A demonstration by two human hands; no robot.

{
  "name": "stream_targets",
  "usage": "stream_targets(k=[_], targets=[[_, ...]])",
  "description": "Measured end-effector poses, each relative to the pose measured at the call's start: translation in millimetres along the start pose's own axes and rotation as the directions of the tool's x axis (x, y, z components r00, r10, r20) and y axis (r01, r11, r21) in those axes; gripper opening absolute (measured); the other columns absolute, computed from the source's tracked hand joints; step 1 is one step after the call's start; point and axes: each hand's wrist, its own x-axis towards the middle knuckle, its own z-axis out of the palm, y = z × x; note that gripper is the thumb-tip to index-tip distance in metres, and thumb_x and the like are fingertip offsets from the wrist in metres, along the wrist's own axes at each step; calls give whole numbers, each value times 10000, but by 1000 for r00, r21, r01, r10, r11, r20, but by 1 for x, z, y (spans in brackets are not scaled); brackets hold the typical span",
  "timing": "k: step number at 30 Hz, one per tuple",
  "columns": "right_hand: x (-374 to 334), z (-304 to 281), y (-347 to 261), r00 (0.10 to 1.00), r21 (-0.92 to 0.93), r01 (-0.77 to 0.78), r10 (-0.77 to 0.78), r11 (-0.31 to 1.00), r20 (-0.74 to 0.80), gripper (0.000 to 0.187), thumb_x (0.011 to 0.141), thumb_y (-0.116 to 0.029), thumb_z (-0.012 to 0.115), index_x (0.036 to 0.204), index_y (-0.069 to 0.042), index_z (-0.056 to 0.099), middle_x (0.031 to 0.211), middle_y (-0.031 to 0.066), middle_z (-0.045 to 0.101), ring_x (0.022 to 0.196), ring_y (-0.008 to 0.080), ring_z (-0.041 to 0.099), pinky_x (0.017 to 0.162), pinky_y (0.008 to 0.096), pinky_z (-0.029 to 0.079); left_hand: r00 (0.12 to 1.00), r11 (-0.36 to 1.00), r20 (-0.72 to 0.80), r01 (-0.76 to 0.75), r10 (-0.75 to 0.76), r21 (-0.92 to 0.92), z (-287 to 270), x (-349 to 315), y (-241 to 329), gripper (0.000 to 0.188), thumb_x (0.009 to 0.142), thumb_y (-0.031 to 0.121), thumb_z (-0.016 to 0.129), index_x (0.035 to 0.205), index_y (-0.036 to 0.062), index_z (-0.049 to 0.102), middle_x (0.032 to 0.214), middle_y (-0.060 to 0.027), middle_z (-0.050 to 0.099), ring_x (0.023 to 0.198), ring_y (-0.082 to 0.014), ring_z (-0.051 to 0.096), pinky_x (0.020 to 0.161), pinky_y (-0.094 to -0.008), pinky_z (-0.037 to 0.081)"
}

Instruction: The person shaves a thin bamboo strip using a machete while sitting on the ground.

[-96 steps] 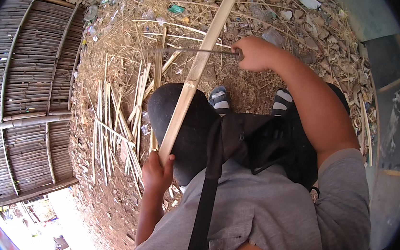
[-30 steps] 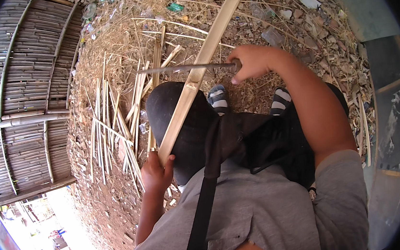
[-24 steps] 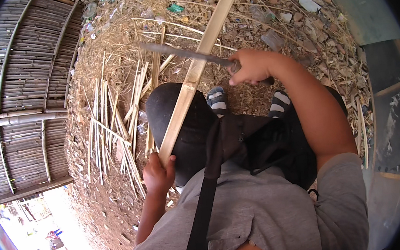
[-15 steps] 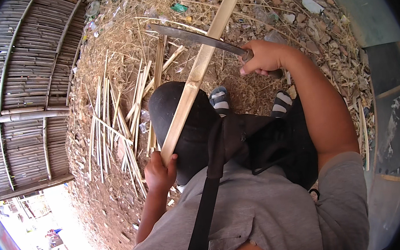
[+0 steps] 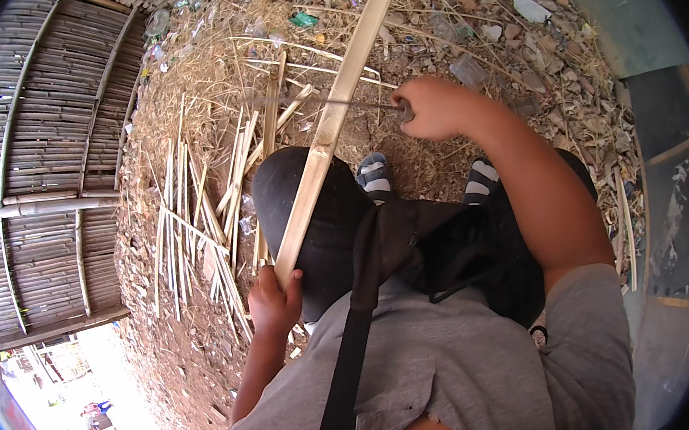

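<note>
My left hand [image 5: 276,300] is closed round the near end of a long split bamboo strip [image 5: 303,202]. The strip slants up and away to the right, passing over my bent left knee, with its pale inner face showing and a node about halfway along. My right hand [image 5: 436,108] grips the handle of a long-bladed machete [image 5: 363,104]. Its blade points left and crosses the strip beyond the node, blurred by motion toward the tip. Whether the edge touches the bamboo I cannot tell.
Thin split bamboo sticks [image 5: 188,222] lie scattered on the dirt left of my knee. A slatted bamboo panel [image 5: 43,103] stands at the far left. Stones and rubble [image 5: 545,55] cover the ground at the right, beside dark boards [image 5: 673,183]. My sandalled feet [image 5: 375,177] are below.
My right hand has brought the machete down and nearer along the strip, toward the node. The strip's far end has shifted slightly left, while my left hand has barely moved.
</note>
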Motion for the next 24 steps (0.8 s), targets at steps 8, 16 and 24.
stream_targets(k=[8, 16, 24], targets=[[5, -14, 3, 989, -43, -138, 141, 989, 53, 289, 752, -133, 650, 1018, -51, 724, 915, 196, 703, 885, 368, 692, 807, 475, 546, 999, 1000, 46, 0, -2, 28, -2, 1, -6, 397, 907, 356, 718, 909, 18, 509, 623, -194, 577, 565, -428, 618, 506, -505, 470], [-6, -5, -39, 995, -131, -25, 37, 991, 94, 272, 728, -132, 641, 971, -41, 725, 869, 204, 698, 859, 370, 691, 780, 481, 550, 992, 999, 118, 31, -34, 30, -15, 2, -6, 420, 908, 384, 713, 897, 20, 505, 649, -220, 595, 594, -450, 621, 522, -526, 474], [1, -11, -22, 993, -42, -113, 115, 993, 38, 277, 743, -139, 658, 999, -48, 712, 914, 201, 700, 888, 385, 685, 800, 485, 546, 997, 996, 73, 19, -25, 89, -15, 0, -3, 449, 898, 419, 721, 896, 20, 516, 658, -223, 605, 600, -447, 628, 523, -524, 480]])
